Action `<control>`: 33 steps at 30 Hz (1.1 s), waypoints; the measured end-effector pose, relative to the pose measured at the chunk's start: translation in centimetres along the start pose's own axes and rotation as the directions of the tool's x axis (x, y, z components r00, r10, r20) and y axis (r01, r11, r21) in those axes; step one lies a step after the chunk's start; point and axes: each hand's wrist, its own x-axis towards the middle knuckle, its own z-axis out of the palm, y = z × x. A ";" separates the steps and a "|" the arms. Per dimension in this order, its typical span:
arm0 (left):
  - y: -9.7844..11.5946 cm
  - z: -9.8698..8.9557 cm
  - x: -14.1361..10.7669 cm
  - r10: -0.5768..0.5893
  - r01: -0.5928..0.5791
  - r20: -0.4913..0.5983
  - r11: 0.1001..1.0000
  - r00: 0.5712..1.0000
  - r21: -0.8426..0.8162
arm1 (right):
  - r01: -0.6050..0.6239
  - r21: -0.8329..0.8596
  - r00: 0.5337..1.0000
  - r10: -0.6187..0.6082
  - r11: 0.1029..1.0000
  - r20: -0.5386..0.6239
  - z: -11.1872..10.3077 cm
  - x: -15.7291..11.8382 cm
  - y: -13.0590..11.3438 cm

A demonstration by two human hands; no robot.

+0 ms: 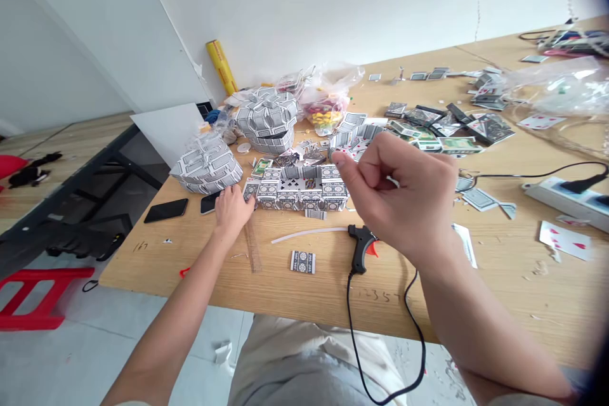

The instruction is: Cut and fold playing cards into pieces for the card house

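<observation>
The wooden table (304, 295) carries two rounded vessels built from patterned cards on its far left: the far vessel (266, 115) stands beside a clear plastic bag (328, 108), the near vessel (208, 168) closer to the left edge. The long card box (302, 189), assembled from folded playing cards, sits at mid-table, to the right of the near vessel, its card faces visible inside. The right hand (404, 187) is clenched in a loose fist, raised nearer the camera than the box's right end — whether it encloses anything small, I cannot tell. The left hand (232, 208) is at the box's left end, fingers extended and thumb by the upper end of the clear ruler (254, 244); its grip cannot be determined. The black glue gun (360, 250), with orange trigger, lies on the near side, a pale glue stick (309, 232) pointing left from it. Two phones (166, 210) lie on the left, the second partly behind the left hand. The small folded-card block (303, 262) lies near, between ruler and glue gun.
</observation>
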 end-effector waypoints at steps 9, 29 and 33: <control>-0.4 0.6 2.7 -0.057 0.044 0.148 0.995 0.987 0.086 | -0.048 -0.029 0.999 0.048 0.998 0.012 0.1 -0.1 0.3; 3.8 -9.3 2.3 0.233 -0.465 -0.457 0.731 0.858 -0.499 | -0.221 0.138 0.971 0.205 0.966 0.122 1.7 0.2 1.5; 7.8 -14.3 -0.6 0.578 -0.813 -0.576 0.469 0.579 -0.346 | -0.309 0.311 0.943 0.248 0.899 0.223 1.5 0.4 1.5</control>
